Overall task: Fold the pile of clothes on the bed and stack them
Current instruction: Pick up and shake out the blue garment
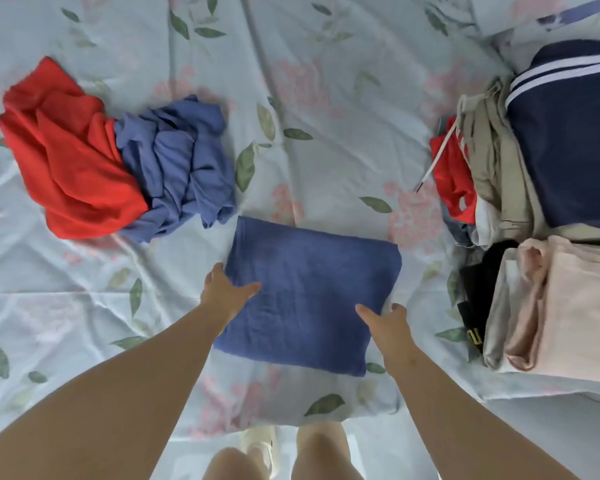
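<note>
Head view: a folded blue cloth [309, 292] lies at the centre of the frame on the flowered bed sheet [326, 98]. The left hand [226, 289] grasps its left edge and the right hand [385, 320] its right edge, thumbs on top. A crumpled red garment [70, 161] and a crumpled blue garment [177, 168] lie touching at upper left. Folded stacks [568, 306] sit at right.

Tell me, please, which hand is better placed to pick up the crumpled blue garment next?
Probably the left hand: it holds the left edge of the folded blue cloth, toward the crumpled blue garment; the right hand is nearer the stacks.
</note>
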